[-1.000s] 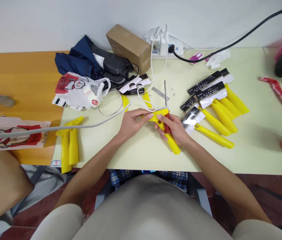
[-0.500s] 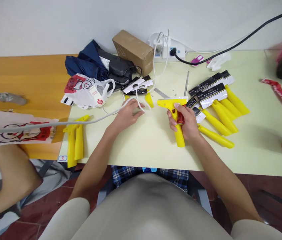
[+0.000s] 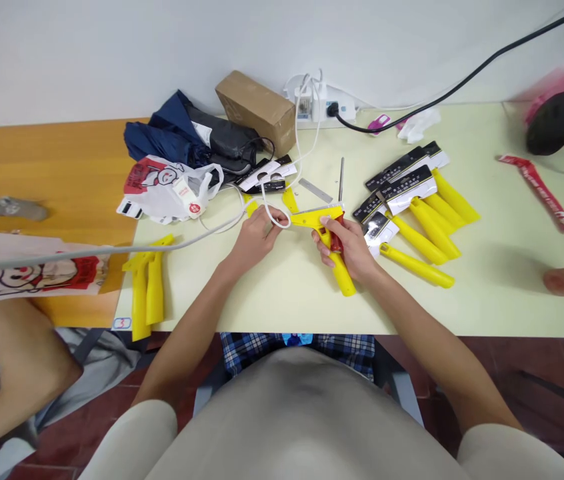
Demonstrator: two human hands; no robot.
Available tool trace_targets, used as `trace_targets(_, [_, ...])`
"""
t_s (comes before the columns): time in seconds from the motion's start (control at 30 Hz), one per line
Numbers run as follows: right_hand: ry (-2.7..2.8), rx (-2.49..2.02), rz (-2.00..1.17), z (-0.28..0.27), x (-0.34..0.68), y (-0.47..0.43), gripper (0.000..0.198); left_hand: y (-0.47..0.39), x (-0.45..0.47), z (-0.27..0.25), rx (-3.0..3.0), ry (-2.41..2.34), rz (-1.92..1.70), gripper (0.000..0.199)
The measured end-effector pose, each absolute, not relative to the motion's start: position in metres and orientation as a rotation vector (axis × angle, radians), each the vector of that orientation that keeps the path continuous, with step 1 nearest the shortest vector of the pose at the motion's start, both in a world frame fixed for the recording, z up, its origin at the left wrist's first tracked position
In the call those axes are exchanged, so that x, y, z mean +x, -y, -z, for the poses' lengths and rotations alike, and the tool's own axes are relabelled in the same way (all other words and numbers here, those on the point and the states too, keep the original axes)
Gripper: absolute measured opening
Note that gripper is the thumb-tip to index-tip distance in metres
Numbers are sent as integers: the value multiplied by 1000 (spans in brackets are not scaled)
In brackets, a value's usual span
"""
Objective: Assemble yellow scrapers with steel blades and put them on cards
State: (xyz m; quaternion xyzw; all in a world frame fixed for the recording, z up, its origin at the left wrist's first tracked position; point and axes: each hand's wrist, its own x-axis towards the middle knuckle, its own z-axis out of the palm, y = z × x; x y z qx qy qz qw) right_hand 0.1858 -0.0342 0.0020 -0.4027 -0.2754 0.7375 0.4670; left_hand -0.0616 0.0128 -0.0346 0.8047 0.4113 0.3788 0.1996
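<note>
My right hand (image 3: 349,247) is wrapped round a yellow scraper (image 3: 341,270), its wide head turned up and to the left. Tucked in the same palm is a screwdriver with a red handle (image 3: 337,237), its metal shaft pointing away from me. My left hand (image 3: 257,237) has its fingers pinched together by the left end of the scraper head, close to a loop of white cable (image 3: 267,200). What those fingertips hold, if anything, is too small to make out. Beyond the scraper a flat metal blade (image 3: 315,191) lies on the table.
Several yellow handles (image 3: 427,233) with black-and-white cards (image 3: 407,187) lie at right; more yellow scrapers (image 3: 155,287) lie at left. A plastic bag (image 3: 162,193), cardboard box (image 3: 257,107) and power strip (image 3: 347,110) line the back. A grey cable (image 3: 127,248) crosses the left side.
My right hand has brought the scraper and screwdriver leftward. My left hand has closed its fingers and now meets the scraper head's left end. The view has shifted slightly.
</note>
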Motion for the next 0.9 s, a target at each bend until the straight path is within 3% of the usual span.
trace_targets(0.27, [723,-970,-1837,-1,186,34,54,-8,-45,14,2229,-1169,-1350,32])
trace_targets(0.57, [787,-952,-1863,3,181,37,57,-10,-38,-13,2713,-1105,-742,42])
trace_targets(0.9, [800,-962,-1849,4,182,38,60,-16,-37,-15,2315,-1182,-798,28])
